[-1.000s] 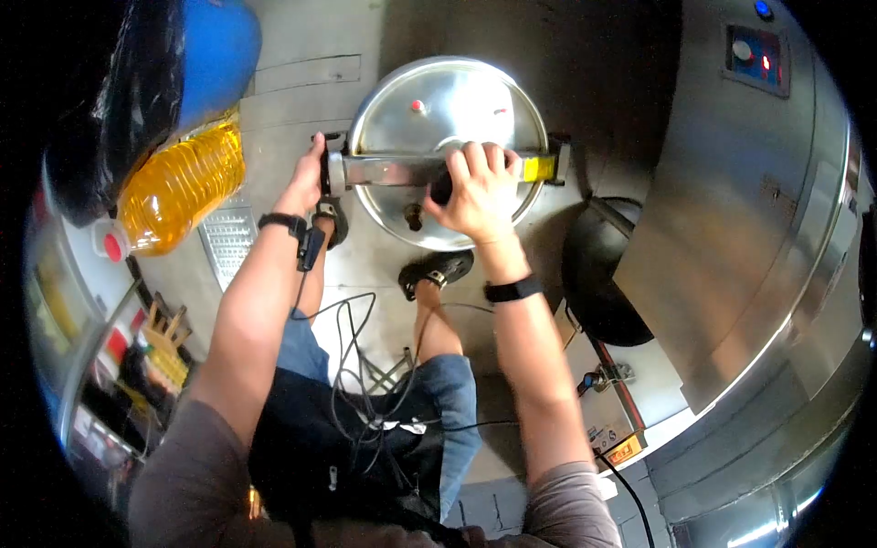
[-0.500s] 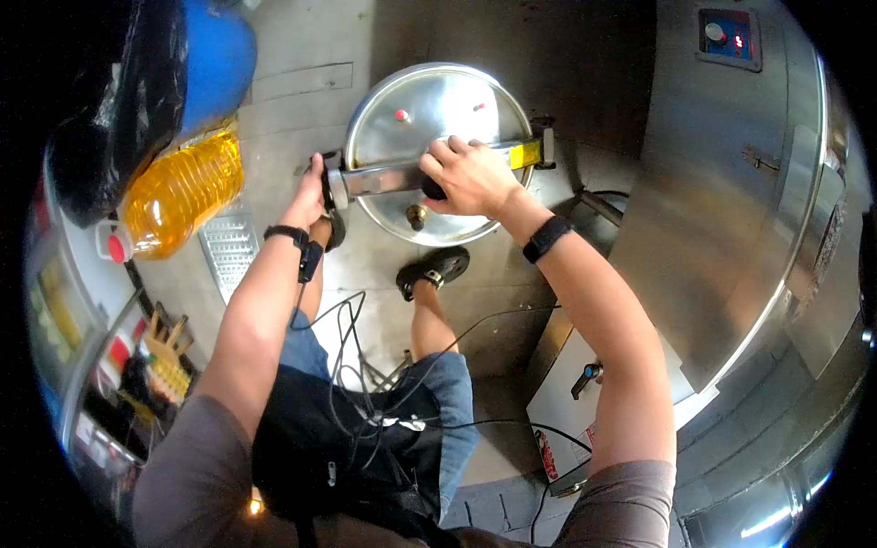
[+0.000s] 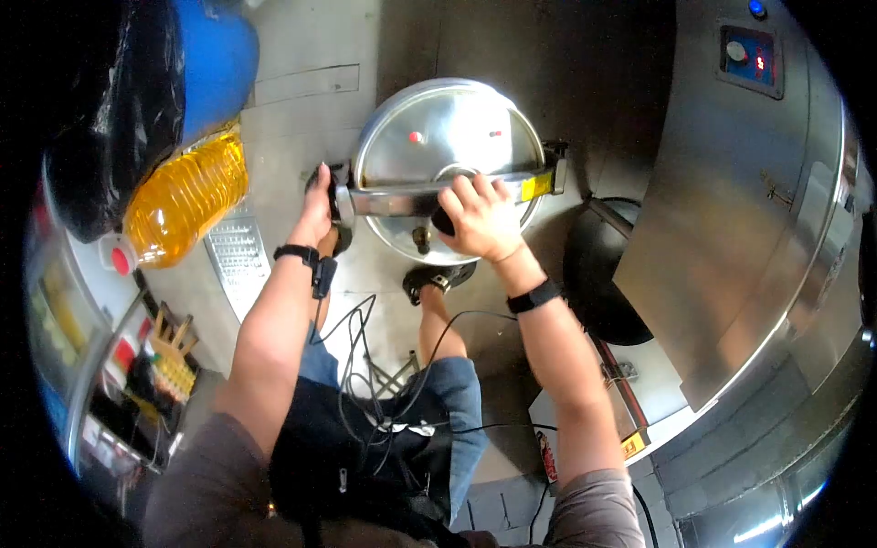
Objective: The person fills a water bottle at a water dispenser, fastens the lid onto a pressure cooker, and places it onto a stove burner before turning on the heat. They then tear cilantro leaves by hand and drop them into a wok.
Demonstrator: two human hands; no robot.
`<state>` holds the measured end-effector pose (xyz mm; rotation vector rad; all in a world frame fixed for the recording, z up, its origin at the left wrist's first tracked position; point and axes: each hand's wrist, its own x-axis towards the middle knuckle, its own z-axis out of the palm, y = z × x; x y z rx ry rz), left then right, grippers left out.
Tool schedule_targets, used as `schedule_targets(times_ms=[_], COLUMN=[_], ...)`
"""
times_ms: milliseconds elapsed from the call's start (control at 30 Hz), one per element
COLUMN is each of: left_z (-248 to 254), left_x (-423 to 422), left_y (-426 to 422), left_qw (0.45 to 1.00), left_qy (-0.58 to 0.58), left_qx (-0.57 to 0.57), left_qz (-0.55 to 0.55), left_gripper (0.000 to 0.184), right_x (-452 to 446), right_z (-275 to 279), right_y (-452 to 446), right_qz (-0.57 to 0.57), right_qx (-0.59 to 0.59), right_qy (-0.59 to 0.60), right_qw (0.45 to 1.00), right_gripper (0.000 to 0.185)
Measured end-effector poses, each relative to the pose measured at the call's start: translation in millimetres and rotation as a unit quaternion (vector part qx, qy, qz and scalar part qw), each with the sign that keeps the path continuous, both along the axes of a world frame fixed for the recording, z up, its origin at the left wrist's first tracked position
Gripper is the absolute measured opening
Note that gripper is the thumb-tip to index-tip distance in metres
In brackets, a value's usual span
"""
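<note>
A large steel pressure cooker (image 3: 411,151) is below me, its round lid crossed by a metal clamp bar (image 3: 388,202) with a yellow label at its right end. Fingers of my right hand (image 3: 484,219) are wrapped over the black knob at the middle of the bar, hiding most of it. My left hand (image 3: 315,208) grips the cooker's black side handle (image 3: 341,175) at the left end of the bar, thumb upward. On the lid are a red button (image 3: 415,138) and a brass valve (image 3: 421,237).
At left lies a bottle of yellow oil (image 3: 187,201) beside a blue container (image 3: 216,64) and a black plastic bag (image 3: 91,155). A floor drain grate (image 3: 237,245) is near it. On the right stand a black wok (image 3: 598,274) and a steel cabinet (image 3: 740,210). Black cables (image 3: 370,393) hang before my body.
My right wrist and forearm have swung inward and down around the knob, both hands keeping their grip. The view has shifted slightly, and more of the wok shows.
</note>
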<state>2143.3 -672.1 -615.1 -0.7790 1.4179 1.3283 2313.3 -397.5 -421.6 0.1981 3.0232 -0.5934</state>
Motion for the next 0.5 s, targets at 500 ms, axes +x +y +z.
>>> schedule_targets(times_ms=[500], left_z=[29], left_x=[5], left_y=[17], left_qw=[0.996], left_qy=[0.052], left_qx=[-0.052], left_qz=[-0.055], left_gripper=[0.077], right_x=[-10], right_z=[24], right_y=[-3], right_qz=[-0.19], right_qx=[-0.059], right_qy=[-0.072], right_qw=[0.977], right_gripper=[0.066])
